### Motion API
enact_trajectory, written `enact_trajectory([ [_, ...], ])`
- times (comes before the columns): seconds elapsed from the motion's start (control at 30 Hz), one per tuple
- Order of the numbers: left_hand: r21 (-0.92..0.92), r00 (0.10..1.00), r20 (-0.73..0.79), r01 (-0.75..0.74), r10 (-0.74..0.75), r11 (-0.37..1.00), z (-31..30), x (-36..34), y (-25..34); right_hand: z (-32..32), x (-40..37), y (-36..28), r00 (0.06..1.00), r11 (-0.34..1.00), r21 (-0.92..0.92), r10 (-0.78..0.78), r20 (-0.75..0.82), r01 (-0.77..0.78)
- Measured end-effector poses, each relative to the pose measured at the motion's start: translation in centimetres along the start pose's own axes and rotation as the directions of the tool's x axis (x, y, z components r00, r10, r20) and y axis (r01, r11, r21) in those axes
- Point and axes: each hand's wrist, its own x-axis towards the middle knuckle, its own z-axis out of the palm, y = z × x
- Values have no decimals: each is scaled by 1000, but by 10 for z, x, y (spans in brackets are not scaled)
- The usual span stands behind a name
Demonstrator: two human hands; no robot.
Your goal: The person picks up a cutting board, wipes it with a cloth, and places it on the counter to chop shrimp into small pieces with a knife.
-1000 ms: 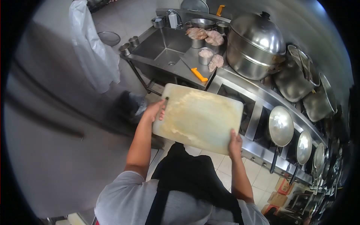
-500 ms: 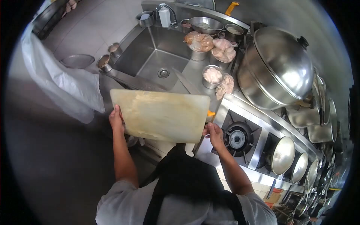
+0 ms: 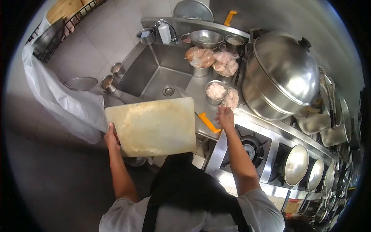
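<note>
In front of the sink (image 3: 139, 69), overlapping the near edge of the counter (image 3: 197, 86) in this view, is the board (image 3: 150, 127), held at its left edge alone; whether its far edge rests on anything cannot be told. Gripped on one side only, its weight could twist in the hold and let the right end dip. Swung rightward, it could knock the knife (image 3: 209, 123), whose blade lies close by the board's far right corner and whose handle sits near the counter's near right corner, so a nudge might tip it off.

The left hand (image 3: 112, 138) has its thumb on the board's face and the other fingers behind, closed on that edge, the arm reaching forward. The right hand (image 3: 225, 116) is off the board, just right of the handle, fingers loosely bent and parted, with nothing seen in them. Its fingertips point toward the bag (image 3: 232, 97) beside the tub (image 3: 215, 91); contact is unclear. The right forearm passes near the burner (image 3: 253, 149), a burn risk if that is hot.
</note>
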Motion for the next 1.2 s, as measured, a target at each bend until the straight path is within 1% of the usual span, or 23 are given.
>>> enact_trajectory([
  [0.1, 16, 998, -30, 54, -54, 998, 8, 14, 2, 7, 26, 7, 999, 994, -107, 34, -27, -37],
  [0.17, -17, 995, -11, 101, -102, 995, 13, 29, 6, 19, 38, -4, 997, 987, -158, -34, -75, 21],
  [0.23, -88, 999, 35, 15, -12, 996, 24, 50, 8, 27, 45, -43, 969, 948, -207, -245, -2, 240],
  [0.3, -156, 996, 89, 23, -9, 987, 35, 77, 15, 40, 82, -76, 962, 943, -198, -274, -1, 269],
  [0.37, -204, 988, 151, 43, -12, 978, 51, 118, 15, 52, 123, -124, 976, 971, -99, -220, 6, 219],
  [0.43, -289, 992, 124, 12, 25, 957, 63, 163, 0, 63, 180, -155, 994, 988, -106, -113, -12, 111],
  [0.47, -276, 991, 132, 27, 10, 961, 71, 175, 0, 62, 217, -157, 991, 979, -156, -130, 2, 129],
  [0.5, -344, 980, 198, 83, -14, 935, 80, 184, 5, 63, 249, -159, 989, 968, -202, -150, 18, 150],
  [0.57, -400, 963, 269, 142, -32, 906, 94, 203, 11, 78, 286, -183, 987, 1000, 10, 17, -159, -16],
  [0.6, -433, 964, 260, 168, -56, 886, 100, 213, 9, 82, 310, -188, 986, 1000, 15, 24, -167, -22],
  [0.63, -465, 964, 252, 193, -80, 864, 102, 224, 7, 79, 335, -189, 979, 994, -9, 108, -174, -111],
  [0.67, -446, 959, 272, 197, -77, 873, 99, 245, 5, 82, 349, -188, 961, 978, -24, 198, -194, -206],
  [0.73, -434, 928, 373, 170, 5, 885, 86, 263, -16, 87, 354, -196, 945, 972, 54, 233, -228, -227],
  [0.8, -430, 929, 371, 163, 9, 888, 90, 260, -11, 90, 356, -198, 924, 960, 126, 276, -264, -250],
  [0.87, -410, 928, 373, 160, 5, 898, 91, 260, -11, 95, 365, -192, 916, 956, 254, 228, -331, -146],
  [0.93, -412, 922, 385, 212, -42, 886, 92, 265, -12, 89, 400, -166, 857, 997, -71, -18, -515, -22],
  [0.97, -375, 913, 404, 227, -62, 899, 95, 261, -5, 75, 420, -162, 902, 996, -82, -62, -427, 29],
  [1.0, -404, 918, 391, 231, -62, 885, 103, 253, 5, 58, 424, -147, 937, 993, -86, -100, -336, 76],
  [1.07, -409, 911, 406, 251, -72, 877, 102, 260, -4, 64, 318, -221, 970, 976, 202, -27, -243, 78],
  [1.1, -488, 846, 533, 323, -16, 811, 92, 287, -21, 62, 278, -242, 960, 977, 203, -3, -281, 62],
  [1.13, -544, 763, 645, 415, 47, 730, 94, 299, -32, 55, 243, -255, 962, 965, 235, -45, -271, 111],
  [1.17, -502, 731, 682, 445, 23, 741, 107, 285, -24, 42, 209, -256, 960, 951, 267, -86, -266, 159],
  [1.2, -486, 797, 604, 387, -20, 783, 122, 258, 0, 25, 174, -251, 949, 955, 259, -61, -310, 145],
])
